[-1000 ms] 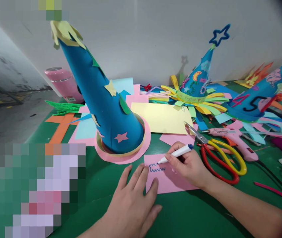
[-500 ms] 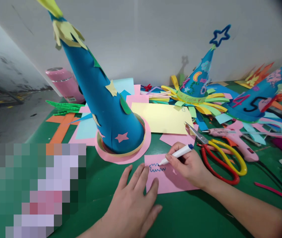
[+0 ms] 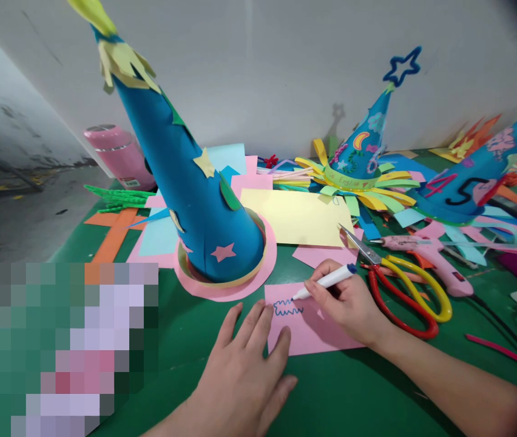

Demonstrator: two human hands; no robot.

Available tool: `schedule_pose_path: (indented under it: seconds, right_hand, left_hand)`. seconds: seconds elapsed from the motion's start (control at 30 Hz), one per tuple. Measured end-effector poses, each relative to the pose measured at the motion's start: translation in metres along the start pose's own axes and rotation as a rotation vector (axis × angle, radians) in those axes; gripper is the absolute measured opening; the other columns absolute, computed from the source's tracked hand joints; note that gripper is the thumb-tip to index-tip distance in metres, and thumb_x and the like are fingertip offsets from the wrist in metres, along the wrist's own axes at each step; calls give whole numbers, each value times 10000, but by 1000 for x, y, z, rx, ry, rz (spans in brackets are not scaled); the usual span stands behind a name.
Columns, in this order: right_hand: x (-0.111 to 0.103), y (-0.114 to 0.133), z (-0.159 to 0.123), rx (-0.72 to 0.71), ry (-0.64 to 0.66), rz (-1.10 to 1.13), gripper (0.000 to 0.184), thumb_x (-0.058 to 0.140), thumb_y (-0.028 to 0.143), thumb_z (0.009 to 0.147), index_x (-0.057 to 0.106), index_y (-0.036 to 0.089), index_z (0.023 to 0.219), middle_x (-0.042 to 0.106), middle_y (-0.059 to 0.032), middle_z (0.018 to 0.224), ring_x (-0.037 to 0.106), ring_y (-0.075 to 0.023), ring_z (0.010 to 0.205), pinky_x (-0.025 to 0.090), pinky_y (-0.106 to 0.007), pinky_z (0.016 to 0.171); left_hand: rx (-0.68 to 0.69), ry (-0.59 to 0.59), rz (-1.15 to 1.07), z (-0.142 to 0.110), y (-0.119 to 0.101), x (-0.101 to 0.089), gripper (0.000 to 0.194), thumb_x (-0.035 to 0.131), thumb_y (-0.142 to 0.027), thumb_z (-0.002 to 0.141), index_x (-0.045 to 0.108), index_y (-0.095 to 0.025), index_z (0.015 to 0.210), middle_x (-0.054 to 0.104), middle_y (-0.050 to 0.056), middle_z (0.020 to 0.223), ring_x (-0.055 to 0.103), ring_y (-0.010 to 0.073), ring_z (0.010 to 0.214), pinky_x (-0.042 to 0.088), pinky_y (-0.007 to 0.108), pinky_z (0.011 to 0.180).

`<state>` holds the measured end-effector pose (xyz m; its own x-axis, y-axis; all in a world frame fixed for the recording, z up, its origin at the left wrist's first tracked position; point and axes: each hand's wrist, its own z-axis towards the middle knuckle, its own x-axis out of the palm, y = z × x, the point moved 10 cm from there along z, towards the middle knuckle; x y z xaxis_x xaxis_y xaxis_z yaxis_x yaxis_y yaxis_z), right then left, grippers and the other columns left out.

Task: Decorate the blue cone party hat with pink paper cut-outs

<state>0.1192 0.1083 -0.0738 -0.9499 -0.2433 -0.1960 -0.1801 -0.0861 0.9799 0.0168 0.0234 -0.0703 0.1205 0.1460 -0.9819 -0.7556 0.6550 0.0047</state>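
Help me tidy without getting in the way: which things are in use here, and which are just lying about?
In use:
- marker, in the right hand
- pink sheet, under the marker and left hand

Just about:
- scissors
- glue gun
- yellow sheet
- three blue hats
- flask

paper (image 3: 306,334) lies under marker (image 3: 331,278), left of scissors (image 3: 376,259)
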Motion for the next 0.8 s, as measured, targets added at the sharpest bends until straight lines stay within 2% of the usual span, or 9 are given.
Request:
schedule_pose_path:
  seconds: [0.2,0.43,0.57,0.67,0.8]
  right_hand:
    - [-1,0,0,-12,-1,-2,118,521,240,802,441,195,729,474,73,494,470,-69,393,435,-195,464]
    - [0,-2,0,-9,6,-16,126,515,247,806,436,197,721,478,63,488,545,-100,460,430,-196,457]
    - [0,-3,-1,9,5,-1,142,520,253,802,432,198,706,443,76,462,499,-85,412,421,-196,442]
    - [-3,-7,-1,27,-8,41,145,518,270,804,431,199,712,442,76,459,461,-79,389,368,-185,390]
    - [-20,-4,2,-41,-118,76,142,507,290,811,455,195,717,382,75,493,363,-67,408,297,-188,382]
  left_hand:
    - [6,-7,7,0,-1,0,387,382,-417,823,492,-232,1144,508,140,1191,388,316,1151,253,512,912]
    - [4,-10,-4,1,-1,-1,379,392,-416,820,501,-233,1134,516,137,1184,395,316,1147,254,507,913]
    - [1,-13,3,1,0,-1,385,392,-420,819,501,-231,1136,510,139,1190,393,317,1146,252,506,914]
    - [3,-17,4,0,0,-1,392,397,-421,816,499,-227,1141,510,137,1187,394,316,1143,250,504,918]
    - [6,-8,1,0,0,0,384,385,-413,823,496,-230,1142,510,135,1189,392,316,1146,249,508,917]
